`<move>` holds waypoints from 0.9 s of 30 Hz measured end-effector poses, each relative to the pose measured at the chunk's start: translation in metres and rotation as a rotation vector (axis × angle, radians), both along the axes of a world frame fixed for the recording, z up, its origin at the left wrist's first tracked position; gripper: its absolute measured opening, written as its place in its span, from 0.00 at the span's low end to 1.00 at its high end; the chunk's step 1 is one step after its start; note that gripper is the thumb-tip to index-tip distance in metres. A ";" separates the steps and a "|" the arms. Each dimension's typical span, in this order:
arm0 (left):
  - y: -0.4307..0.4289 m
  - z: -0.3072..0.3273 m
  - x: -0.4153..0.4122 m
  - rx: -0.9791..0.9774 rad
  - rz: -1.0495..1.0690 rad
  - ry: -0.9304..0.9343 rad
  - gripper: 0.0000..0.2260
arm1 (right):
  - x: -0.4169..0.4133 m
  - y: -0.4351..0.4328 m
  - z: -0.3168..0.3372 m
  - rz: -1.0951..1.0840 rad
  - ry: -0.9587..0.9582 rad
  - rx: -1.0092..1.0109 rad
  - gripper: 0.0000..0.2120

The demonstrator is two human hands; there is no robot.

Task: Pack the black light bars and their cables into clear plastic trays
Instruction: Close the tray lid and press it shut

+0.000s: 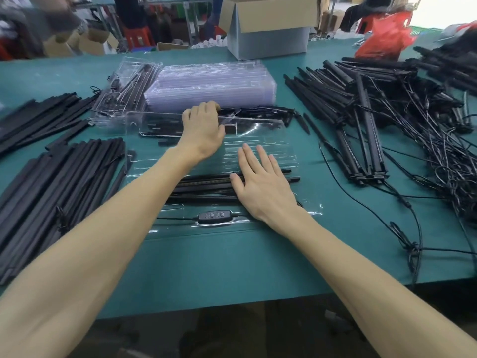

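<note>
A clear plastic tray [180, 228] lies open in front of me on the green table. Black light bars [204, 186] sit in its middle slots, and a cable with a black button controller [214, 217] lies in its near slot. My right hand [260, 184] rests flat, fingers straight, on the bars and the tray. My left hand [204, 129] reaches further back, its fingers curled over the edge of a second clear tray [154, 120] that holds black bars.
A stack of empty clear trays [214, 83] stands behind, with a filled tray [124, 94] to its left. Loose black bars [56, 174] lie at left. Bars with tangled cables [387, 120] pile up at right. A cardboard box [268, 27] stands at the back.
</note>
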State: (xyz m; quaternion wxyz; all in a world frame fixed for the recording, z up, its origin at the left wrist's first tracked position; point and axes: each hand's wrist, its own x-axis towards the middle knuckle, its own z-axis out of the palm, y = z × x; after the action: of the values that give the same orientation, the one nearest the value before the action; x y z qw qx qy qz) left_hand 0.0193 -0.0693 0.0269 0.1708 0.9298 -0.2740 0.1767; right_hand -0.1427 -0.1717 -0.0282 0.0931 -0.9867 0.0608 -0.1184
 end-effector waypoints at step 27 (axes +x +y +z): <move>0.012 0.018 -0.014 0.194 -0.020 0.075 0.23 | -0.003 0.004 0.005 -0.005 -0.002 0.027 0.32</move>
State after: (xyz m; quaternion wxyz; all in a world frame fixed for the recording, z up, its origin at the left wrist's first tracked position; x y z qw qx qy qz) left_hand 0.0050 -0.0574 0.0448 0.0919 0.9452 -0.2925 0.1125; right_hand -0.1453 -0.1679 -0.0231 0.1061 -0.9851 0.0647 -0.1189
